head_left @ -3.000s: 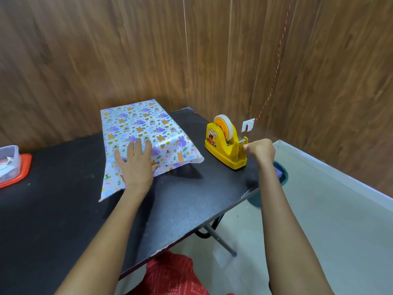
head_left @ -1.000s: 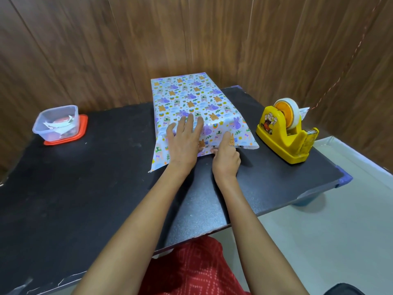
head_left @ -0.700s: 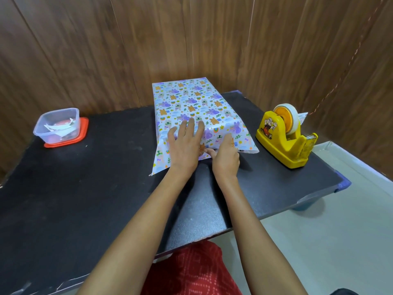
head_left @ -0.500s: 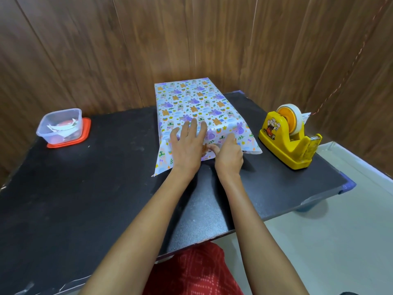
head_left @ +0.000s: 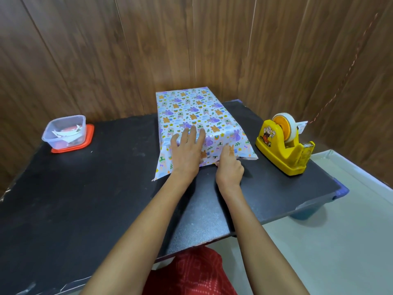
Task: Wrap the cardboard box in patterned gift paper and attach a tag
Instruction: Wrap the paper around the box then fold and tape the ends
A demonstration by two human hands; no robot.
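Gift paper (head_left: 192, 111) under flat left hand (head_left: 186, 153), right hand (head_left: 230, 169) fingers (head_left: 231, 150) pinching near edge

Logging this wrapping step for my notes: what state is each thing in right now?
gift paper, folded over, near edge loose
left hand, flat, pressing the paper
right hand, at the paper's near edge, grip unclear
tape dispenser, upright, roll loaded
plastic container, open, standing on red lid

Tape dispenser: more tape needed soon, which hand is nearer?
Right. The right hand pinches the paper's near edge, left of the tape dispenser; the left hand presses the paper farther left.
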